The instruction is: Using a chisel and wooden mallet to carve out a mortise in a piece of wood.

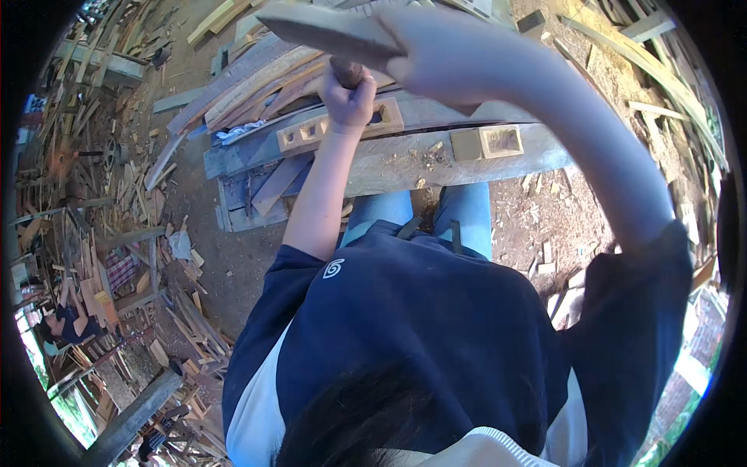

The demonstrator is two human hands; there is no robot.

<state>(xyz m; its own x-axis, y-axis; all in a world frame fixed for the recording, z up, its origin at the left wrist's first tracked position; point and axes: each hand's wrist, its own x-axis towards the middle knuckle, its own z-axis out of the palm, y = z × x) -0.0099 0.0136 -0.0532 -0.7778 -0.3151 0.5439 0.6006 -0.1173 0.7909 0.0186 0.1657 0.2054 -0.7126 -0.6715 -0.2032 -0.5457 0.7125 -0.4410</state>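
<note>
My left hand [348, 105] is wrapped around the brown handle of a chisel [348, 71], whose rounded top shows above the fist; its blade is hidden. That fist is over a pale wooden piece with square holes [303, 135], which lies on a thick beam [381, 165]. Raised and smeared by motion, my right hand [424, 58] grips a thick wooden block [331, 35], its far end reaching left above the chisel. To the right on the beam sits a short wooden block with a square hollow [499, 142].
Shavings [429, 158] lie on the beam. Long boards [257, 89] are stacked beyond it at the left. Scrap wood covers the ground at both sides. Another person [74, 323] is at the far left among timber. My legs [464, 214] are against the beam's near side.
</note>
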